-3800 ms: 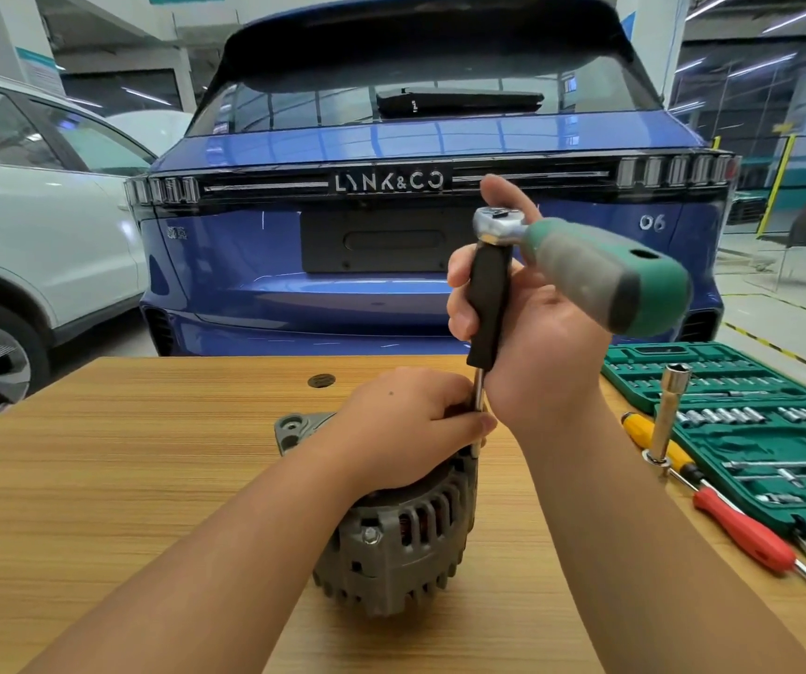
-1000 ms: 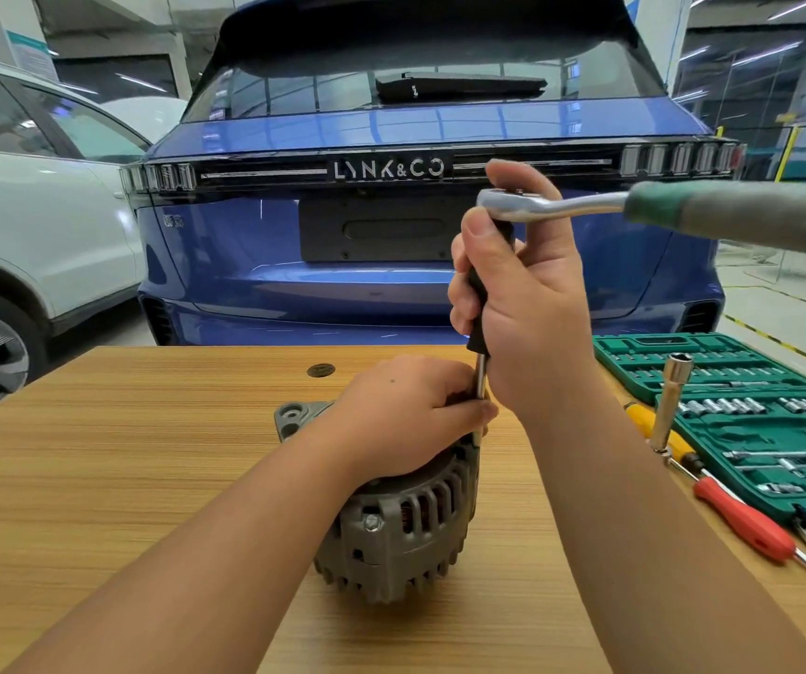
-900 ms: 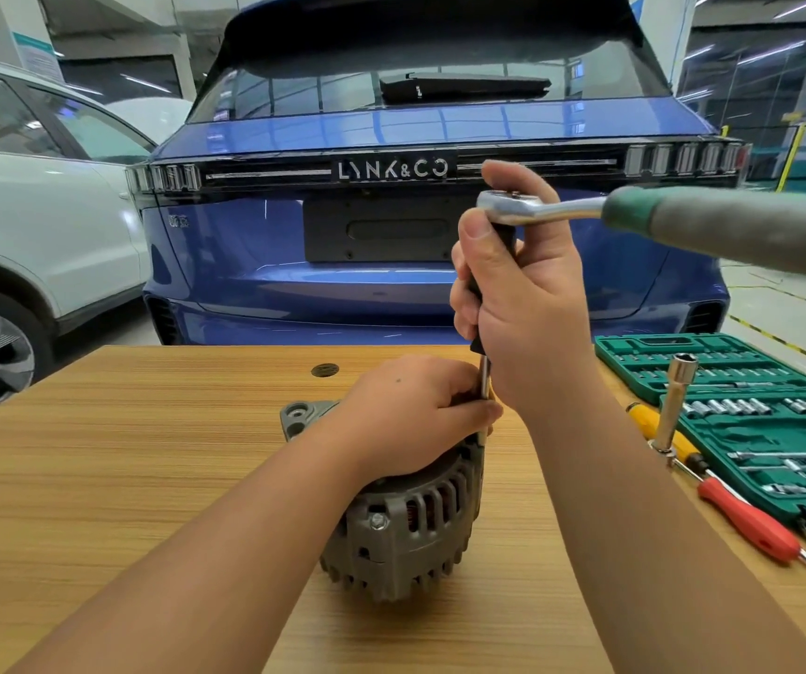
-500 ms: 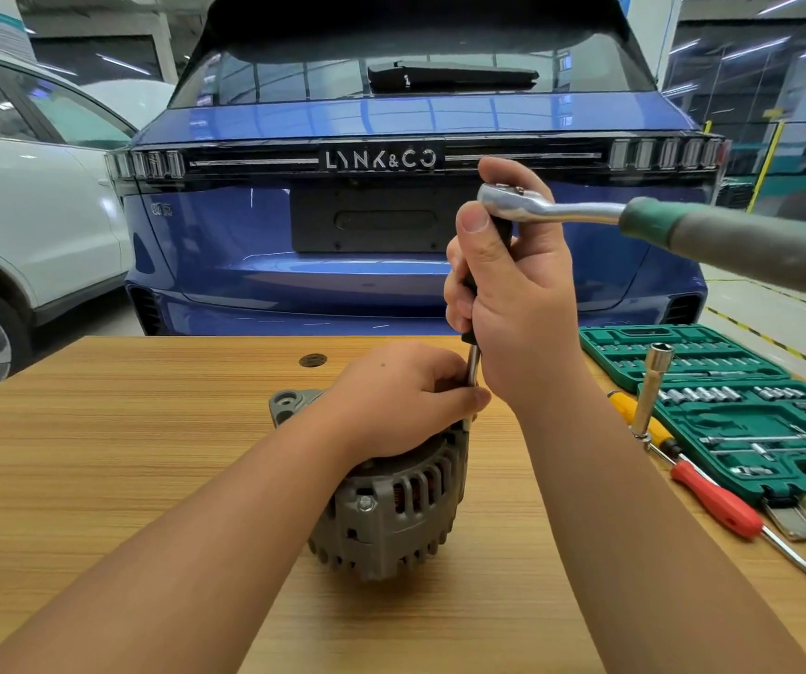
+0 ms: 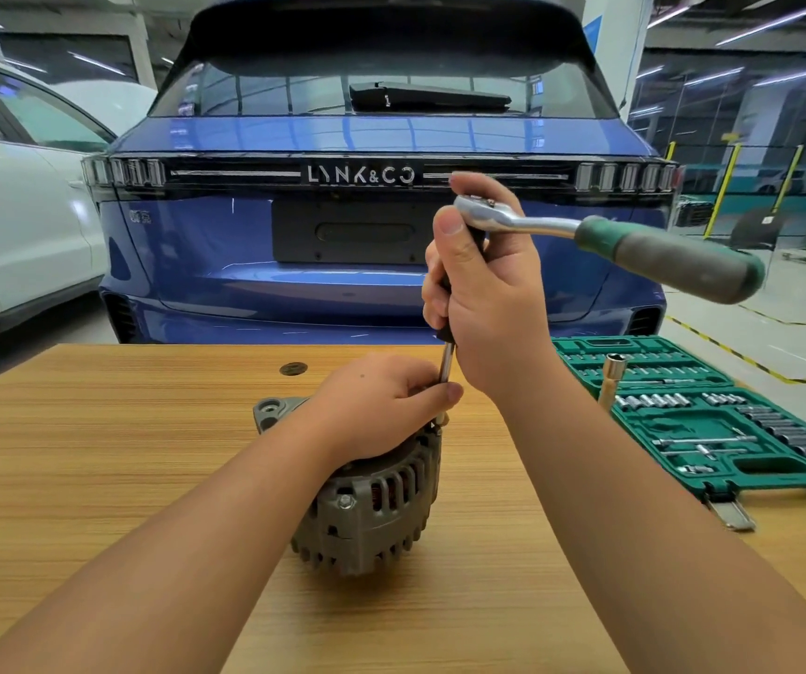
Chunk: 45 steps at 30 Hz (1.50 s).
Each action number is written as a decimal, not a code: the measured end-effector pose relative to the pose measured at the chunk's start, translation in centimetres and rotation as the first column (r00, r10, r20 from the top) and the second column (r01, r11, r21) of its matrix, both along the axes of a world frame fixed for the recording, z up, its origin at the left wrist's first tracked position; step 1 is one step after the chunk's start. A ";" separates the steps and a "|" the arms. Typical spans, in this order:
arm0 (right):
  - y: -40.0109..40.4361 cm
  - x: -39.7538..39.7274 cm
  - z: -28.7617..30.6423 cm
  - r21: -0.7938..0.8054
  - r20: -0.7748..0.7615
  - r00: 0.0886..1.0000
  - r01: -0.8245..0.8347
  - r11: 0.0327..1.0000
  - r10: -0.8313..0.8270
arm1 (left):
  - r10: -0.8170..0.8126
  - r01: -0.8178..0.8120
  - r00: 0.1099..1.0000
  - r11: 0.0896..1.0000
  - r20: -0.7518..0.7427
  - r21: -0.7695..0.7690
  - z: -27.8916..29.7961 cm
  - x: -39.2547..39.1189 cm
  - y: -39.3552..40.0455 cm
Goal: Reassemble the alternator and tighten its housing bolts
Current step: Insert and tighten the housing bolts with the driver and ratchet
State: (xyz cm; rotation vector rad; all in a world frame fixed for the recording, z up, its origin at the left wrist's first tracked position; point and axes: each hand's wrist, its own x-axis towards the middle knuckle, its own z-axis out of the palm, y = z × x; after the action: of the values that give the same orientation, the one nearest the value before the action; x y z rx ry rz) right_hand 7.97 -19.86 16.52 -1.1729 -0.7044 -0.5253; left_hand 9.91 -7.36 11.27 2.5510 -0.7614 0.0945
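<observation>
Alternator (image 5: 371, 498) upright on tabletop (image 5: 99, 479), left of socket case (image 5: 712, 420). Your left hand (image 5: 381, 406) pinches extension shaft (image 5: 447, 364) above alternator; right hand (image 5: 488, 294) curls round ratchet (image 5: 634, 245) stem. Risk: tilted shaft slips off bolt, rounds head.

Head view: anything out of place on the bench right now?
One thing: a long socket stands upright by the green tool case instead of in a slot, so a knock could topple it. Nothing spilled or visibly damaged.
</observation>
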 end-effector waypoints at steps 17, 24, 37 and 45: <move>-0.5 -3.8 1.0 -0.131 -0.100 0.961 0.244 0.961 -0.258 | -0.006 0.001 0.959 1.000 0.282 0.019 -0.2 -1.3 0.3; -1.6 -5.1 1.4 -0.329 -0.140 0.827 0.480 0.813 -0.544 | -0.047 0.132 0.980 0.881 0.194 -0.454 0.5 -2.9 -0.1; -6.6 -10.1 1.1 -0.081 -0.644 0.714 -0.421 0.904 0.275 | -0.126 0.107 0.992 0.845 -0.002 -0.524 0.2 -6.2 1.1; -8.9 -11.8 1.4 -0.013 -0.759 0.625 -0.294 0.956 0.182 | 0.014 -0.003 1.000 0.915 0.022 -0.404 -0.5 -6.7 0.5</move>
State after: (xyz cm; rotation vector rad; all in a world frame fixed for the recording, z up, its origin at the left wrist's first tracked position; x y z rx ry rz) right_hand -3.79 -28.81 17.94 -1.2632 -0.1497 0.2689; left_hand 3.25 -6.87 10.76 2.1618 -0.6605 0.2592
